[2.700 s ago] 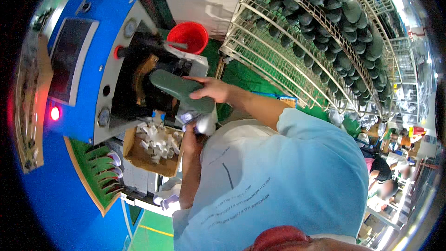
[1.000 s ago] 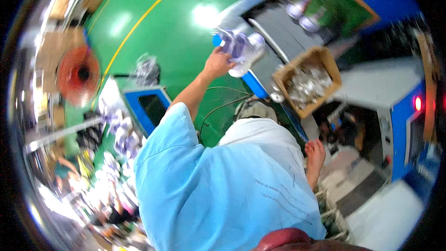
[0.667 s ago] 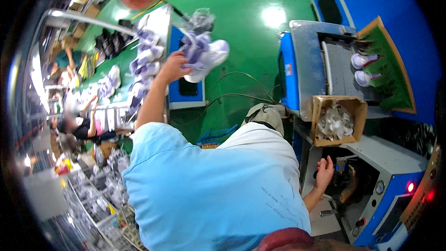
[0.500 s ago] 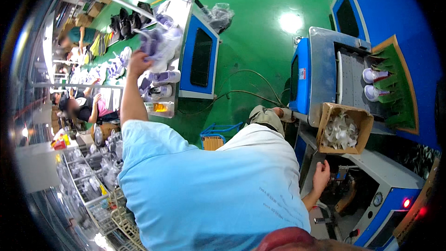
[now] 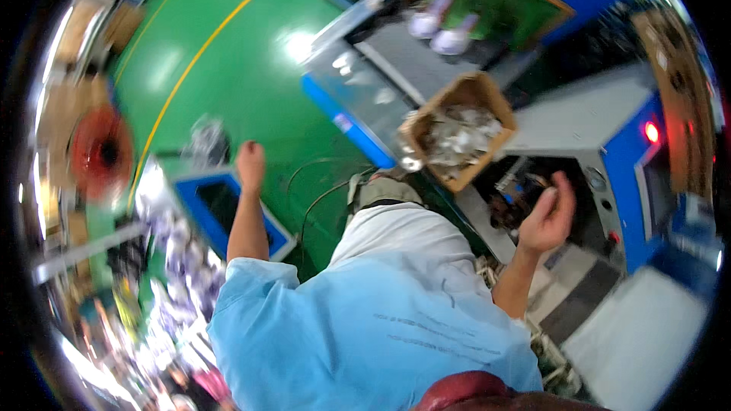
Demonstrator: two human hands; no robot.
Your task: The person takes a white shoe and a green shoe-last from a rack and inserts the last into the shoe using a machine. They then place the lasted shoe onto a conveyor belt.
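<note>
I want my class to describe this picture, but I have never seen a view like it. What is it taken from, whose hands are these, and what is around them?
There is no robot here. A person wears a wide fisheye camera on the head, looking down, so straight edges bend near the rim. The pale blue shirt is the wearer's own.

The left hand is closed in a loose fist and seems to hold nothing, above a green floor, near a blue box with a dark panel. The right hand is open, its grip empty, raised before a blue and grey machine with a red lamp.

Between them stands a cardboard box of pale crumpled scraps. Beyond it two pale shoe shapes sit upright on a dark belt. At far left is a blurred red bucket.
</note>
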